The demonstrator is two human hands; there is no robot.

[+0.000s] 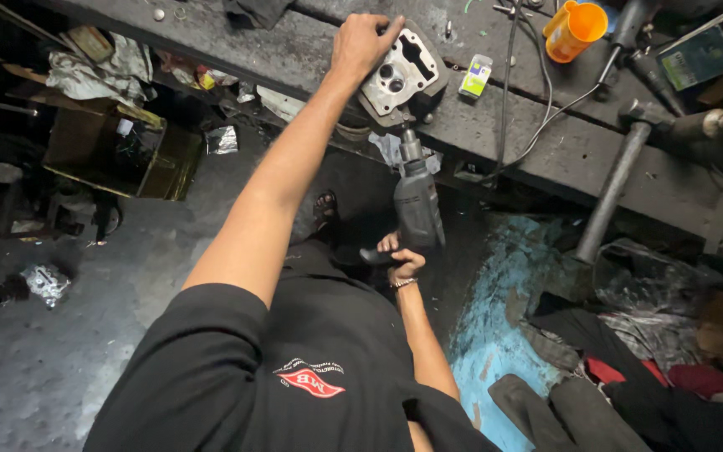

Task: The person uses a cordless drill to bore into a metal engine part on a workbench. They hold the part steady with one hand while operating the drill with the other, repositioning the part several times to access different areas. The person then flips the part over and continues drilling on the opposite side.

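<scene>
My left hand [363, 43] reaches up to the dark workbench [546, 142] and grips the upper left edge of a grey metal engine cylinder head [403, 71] that rests on the bench's front edge. Lower down, my right hand [402, 261] holds the black handle of a grey electric drill [417, 201]. The drill points up, its chuck just under the cylinder head. Whether its tip touches the part I cannot tell. My black shirt fills the lower middle of the view.
On the bench lie an orange plastic cup [575, 29], a small green-and-white box [476, 75], black cables [537, 125] and a metal pipe handle [612, 188]. A cardboard box [119, 151] and litter sit on the floor at left; rags and dark parts at lower right.
</scene>
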